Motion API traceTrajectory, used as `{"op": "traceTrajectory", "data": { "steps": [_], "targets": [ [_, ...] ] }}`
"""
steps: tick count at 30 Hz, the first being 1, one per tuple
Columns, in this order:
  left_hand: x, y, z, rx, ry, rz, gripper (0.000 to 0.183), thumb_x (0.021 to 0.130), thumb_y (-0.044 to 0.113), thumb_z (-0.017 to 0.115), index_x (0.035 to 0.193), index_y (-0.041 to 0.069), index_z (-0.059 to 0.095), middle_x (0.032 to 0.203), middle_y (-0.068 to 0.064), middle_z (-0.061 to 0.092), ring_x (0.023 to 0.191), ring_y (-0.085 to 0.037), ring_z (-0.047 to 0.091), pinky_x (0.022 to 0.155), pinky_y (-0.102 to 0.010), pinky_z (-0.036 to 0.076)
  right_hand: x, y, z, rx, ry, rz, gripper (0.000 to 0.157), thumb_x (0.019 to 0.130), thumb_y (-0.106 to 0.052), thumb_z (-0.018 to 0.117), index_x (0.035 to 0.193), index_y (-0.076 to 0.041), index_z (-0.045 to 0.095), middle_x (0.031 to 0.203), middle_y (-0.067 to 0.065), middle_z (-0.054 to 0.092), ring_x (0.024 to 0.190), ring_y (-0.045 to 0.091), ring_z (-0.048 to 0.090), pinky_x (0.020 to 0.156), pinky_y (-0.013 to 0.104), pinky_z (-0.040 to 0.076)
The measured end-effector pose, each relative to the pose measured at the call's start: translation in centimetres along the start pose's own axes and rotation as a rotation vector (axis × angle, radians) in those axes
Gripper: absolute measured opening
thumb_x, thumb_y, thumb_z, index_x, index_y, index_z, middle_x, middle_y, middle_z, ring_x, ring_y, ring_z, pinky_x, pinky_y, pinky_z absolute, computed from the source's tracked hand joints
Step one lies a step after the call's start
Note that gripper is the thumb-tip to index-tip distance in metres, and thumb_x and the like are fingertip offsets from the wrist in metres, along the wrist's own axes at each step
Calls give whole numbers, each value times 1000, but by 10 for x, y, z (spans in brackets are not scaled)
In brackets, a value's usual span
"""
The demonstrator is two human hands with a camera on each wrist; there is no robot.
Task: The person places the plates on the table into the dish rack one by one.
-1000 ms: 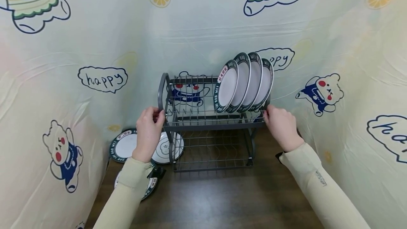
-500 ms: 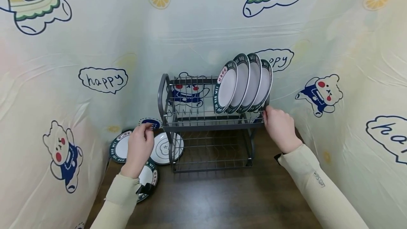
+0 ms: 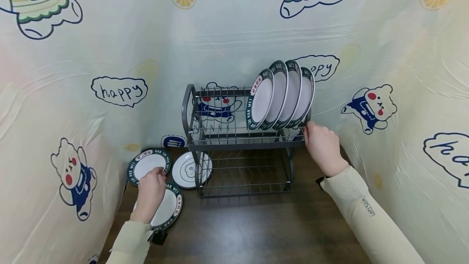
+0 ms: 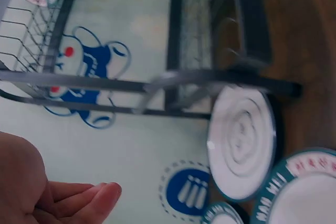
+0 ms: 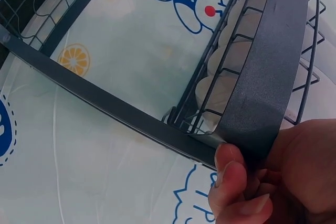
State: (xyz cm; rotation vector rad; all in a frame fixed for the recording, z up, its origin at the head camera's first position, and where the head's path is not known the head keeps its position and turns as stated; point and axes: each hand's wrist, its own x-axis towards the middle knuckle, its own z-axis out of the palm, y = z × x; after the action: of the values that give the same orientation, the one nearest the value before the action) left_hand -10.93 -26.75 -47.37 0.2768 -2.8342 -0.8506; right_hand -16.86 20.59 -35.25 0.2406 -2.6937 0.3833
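Observation:
A two-tier dark grey dish rack (image 3: pixel 246 147) stands against the patterned cloth. Several white plates with green lettered rims (image 3: pixel 261 100) lean upright at the right of its top tier. My right hand (image 3: pixel 323 148) grips the rack's right end; in the right wrist view, its fingers (image 5: pixel 233 179) curl at the frame's corner. My left hand (image 3: pixel 149 192) is above the plates at the left and holds nothing. In the left wrist view its fingers (image 4: pixel 86 201) reach out loosely. Under it lie a back-left plate (image 3: pixel 163 154) and a front plate (image 3: pixel 175 209), partly covered by the hand.
A white plate with a line drawing (image 3: pixel 187 170) lies beside the rack's left leg, partly behind it. The rack's lower tier (image 3: pixel 245 194) sits on the dark wooden table (image 3: pixel 249 231). Printed cloth (image 3: pixel 227 31) walls in the back and both sides.
My left hand has let go of the rack's left end and moved down and left over the plates on the table. The right hand keeps its grip; the rack stays put.

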Motion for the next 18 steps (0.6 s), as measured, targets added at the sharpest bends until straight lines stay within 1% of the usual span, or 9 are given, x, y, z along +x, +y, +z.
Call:
{"op": "traceTrajectory", "data": {
  "steps": [4,5,7,8,10,13,15,18],
  "targets": [
    [-7,-18,5,52,-75,-57,43,101,0,32,130,-17,58,122,-36,66,114,-52,64,93,-64,51,-1,0,1,5,4,-3,23,105,-10,55,86,4,58,68,24,62,57,45,62,47,57,49],
    [-9,-23,7,55,-95,-76,44,101,2,32,132,-17,57,125,-37,64,117,-54,61,95,-65,50,-1,0,1,7,3,-4,23,105,-10,55,86,4,58,68,24,62,57,44,62,47,56,49],
    [-13,-33,10,46,-114,-111,46,101,6,32,134,-16,55,130,-39,60,119,-55,60,95,-66,49,-1,1,2,11,-2,-2,23,105,-10,55,86,4,58,67,23,61,56,43,61,46,55,49],
    [-15,-37,11,40,-108,-122,46,101,8,34,134,-16,55,130,-39,60,118,-54,60,95,-65,50,-1,1,2,12,-5,-2,23,105,-10,55,86,4,58,67,22,61,56,42,61,47,55,49],
    [-20,-47,14,26,-83,-127,43,102,11,38,131,-15,56,124,-38,62,109,-51,62,89,-62,53,0,1,2,12,-7,-1,23,105,-10,55,87,4,58,68,23,62,57,43,62,47,55,49],
    [-27,-62,18,29,-13,-112,36,102,12,46,122,-14,60,108,-33,65,90,-41,64,76,-55,56,1,1,1,11,-11,3,24,105,-11,55,87,4,58,70,24,63,59,45,63,48,57,49],
    [-31,-72,21,43,21,-105,30,101,11,49,115,-12,61,98,-29,65,81,-36,62,69,-52,55,1,1,0,10,-10,4,24,105,-11,55,86,4,58,71,25,63,60,46,63,48,58,49],
    [-37,-89,25,70,53,-115,28,99,10,51,110,-13,62,94,-29,66,79,-39,65,70,-55,55,0,2,-1,18,-9,6,24,105,-12,55,86,3,58,71,27,63,61,49,63,49,61,49]
  ]
}}
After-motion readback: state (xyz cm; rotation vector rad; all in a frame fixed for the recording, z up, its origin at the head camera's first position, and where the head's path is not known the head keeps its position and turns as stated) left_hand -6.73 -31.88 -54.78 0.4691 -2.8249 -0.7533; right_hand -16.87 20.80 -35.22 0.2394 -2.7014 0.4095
